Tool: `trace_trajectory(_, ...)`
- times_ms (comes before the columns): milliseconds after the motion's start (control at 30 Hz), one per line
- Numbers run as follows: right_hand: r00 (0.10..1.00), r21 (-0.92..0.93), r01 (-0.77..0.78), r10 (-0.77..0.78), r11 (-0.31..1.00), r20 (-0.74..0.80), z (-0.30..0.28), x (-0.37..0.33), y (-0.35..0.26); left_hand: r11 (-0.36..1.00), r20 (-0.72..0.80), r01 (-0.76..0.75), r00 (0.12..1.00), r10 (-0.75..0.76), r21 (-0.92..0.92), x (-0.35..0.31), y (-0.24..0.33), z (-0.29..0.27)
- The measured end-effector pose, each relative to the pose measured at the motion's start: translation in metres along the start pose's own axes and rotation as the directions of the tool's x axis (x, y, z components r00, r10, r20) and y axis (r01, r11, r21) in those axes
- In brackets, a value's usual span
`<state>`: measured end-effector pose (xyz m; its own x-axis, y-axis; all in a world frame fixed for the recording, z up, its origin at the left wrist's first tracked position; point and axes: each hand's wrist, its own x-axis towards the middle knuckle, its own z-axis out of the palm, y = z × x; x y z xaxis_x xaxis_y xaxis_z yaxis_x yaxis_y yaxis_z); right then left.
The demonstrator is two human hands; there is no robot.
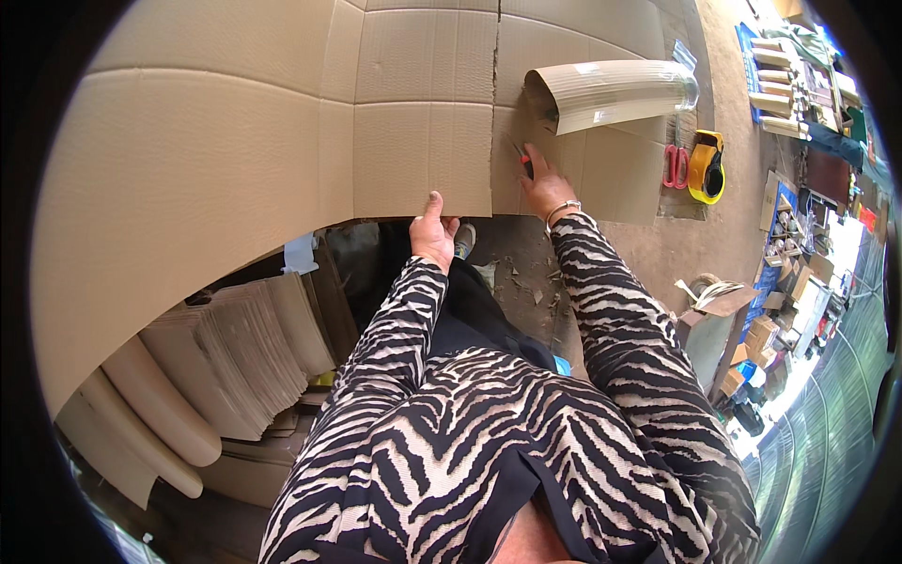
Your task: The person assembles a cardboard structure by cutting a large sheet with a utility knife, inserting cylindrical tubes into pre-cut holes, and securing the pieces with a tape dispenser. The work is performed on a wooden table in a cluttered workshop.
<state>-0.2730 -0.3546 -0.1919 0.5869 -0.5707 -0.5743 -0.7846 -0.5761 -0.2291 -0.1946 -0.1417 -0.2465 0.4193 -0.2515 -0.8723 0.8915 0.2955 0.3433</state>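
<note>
A large brown corrugated cardboard sheet (423, 150) with fold creases lies in front of me. My left hand (434, 237) grips its near edge, thumb on top and fingers underneath. A dark, ragged line runs away from me across the cardboard, just right of that hand. Further right, my right hand (549, 191) is closed round a small cutting knife (525, 164) with a red and black handle, its tip pointing away over the cardboard. Beyond it lies a curled cardboard roll (615, 94) with shiny clear wrapping at its right end.
Red-handled scissors (676, 166) and a yellow tape dispenser (707, 169) lie right of the cardboard. Flat cardboard stacks (230, 352) and curved cardboard pieces (155, 404) stand below on the left. Scraps litter the floor (526, 273). Small boxes (759, 338) are piled at the far right.
</note>
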Motion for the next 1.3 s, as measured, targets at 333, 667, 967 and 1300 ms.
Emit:
trace_trajectory(333,0.991,0.1,0.09,-0.079,0.991,-0.112,0.015,0.003,0.025,0.998,-0.052,-0.037,0.998,0.039,0.051,-0.015,0.004,0.006)
trace_trajectory(667,0.998,0.118,0.04,-0.034,0.992,-0.05,0.008,0.003,0.018,0.998,0.195,-0.041,0.98,0.032,0.041,0.0,0.008,-0.022)
trace_trajectory(967,0.926,0.286,0.305,-0.212,0.908,-0.314,-0.03,0.017,-0.068,0.986,0.144,-0.052,0.987,0.074,-0.156,0.016,0.075,-0.059)
trace_trajectory(1300,0.924,0.202,0.026,0.054,0.979,-0.379,-0.08,0.155,-0.101,0.989,0.07,-0.049,0.996,0.059,-0.137,0.013,0.081,-0.051)
